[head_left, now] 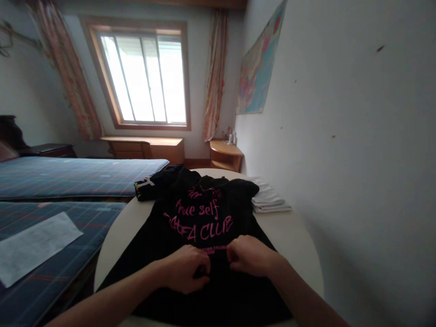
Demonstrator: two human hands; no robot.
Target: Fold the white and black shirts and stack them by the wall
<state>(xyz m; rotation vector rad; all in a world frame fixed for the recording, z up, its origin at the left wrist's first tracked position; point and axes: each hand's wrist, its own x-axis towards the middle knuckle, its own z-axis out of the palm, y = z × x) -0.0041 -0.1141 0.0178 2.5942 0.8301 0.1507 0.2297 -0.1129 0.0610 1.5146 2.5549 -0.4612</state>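
Note:
A black T-shirt [200, 290] with pink lettering lies spread over the round table [303, 245], its collar end away from me. My left hand [187, 268] is closed at the middle of the shirt, thumb and fingers curled against the cloth just below the print. A short way to its right, my right hand [254, 255] is closed too, its fingers pinching the same shirt. Both fists rest low over the fabric, with a small gap between them. Their fingertips are partly hidden against the dark cloth.
Folded dark clothing [146, 186] lies at the table's far left, and folded white cloth [270, 197] at the far right. The wall [357, 181] runs close along the right. On the left are beds with plaid mattresses [68, 177] and a paper sheet [37, 247].

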